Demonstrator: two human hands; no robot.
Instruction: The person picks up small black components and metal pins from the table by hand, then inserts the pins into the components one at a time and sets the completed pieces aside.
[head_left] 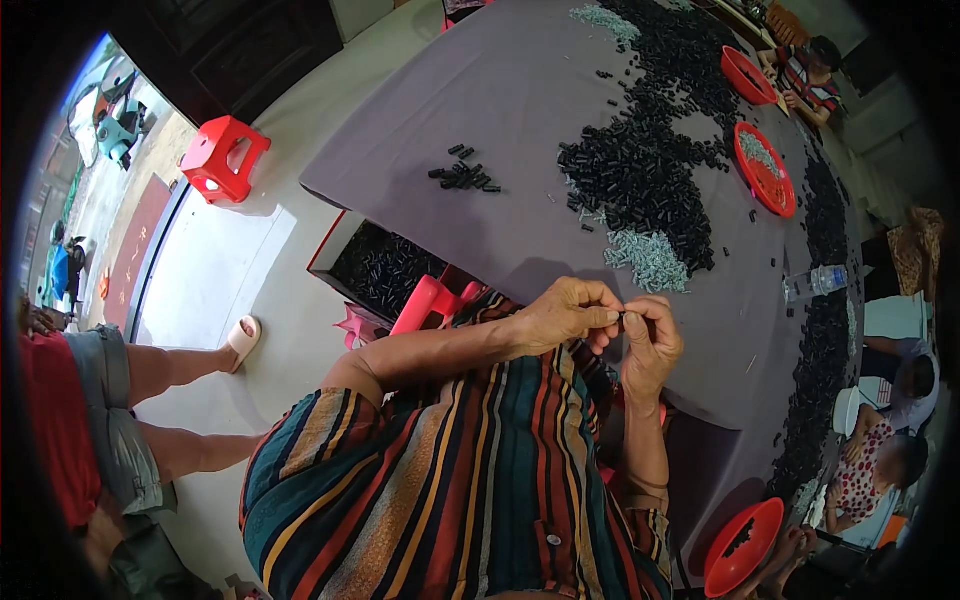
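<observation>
Over the table's near edge, my left hand and my right hand meet fingertip to fingertip. Both are closed in a pinch on a small dark piece, mostly covered by the fingers, so its exact kind cannot be made out. Just beyond the hands lies a heap of small pale grey-green, screw-like pieces. A large pile of short black cylindrical parts spreads behind it. Farther left, a small separate group of black cylindrical parts rests on the grey tablecloth.
Below the table edge stands an open box full of black parts, beside a red stool. Red basins and a clear bottle are on the right. Other people sit across the table; one stands left, near another red stool.
</observation>
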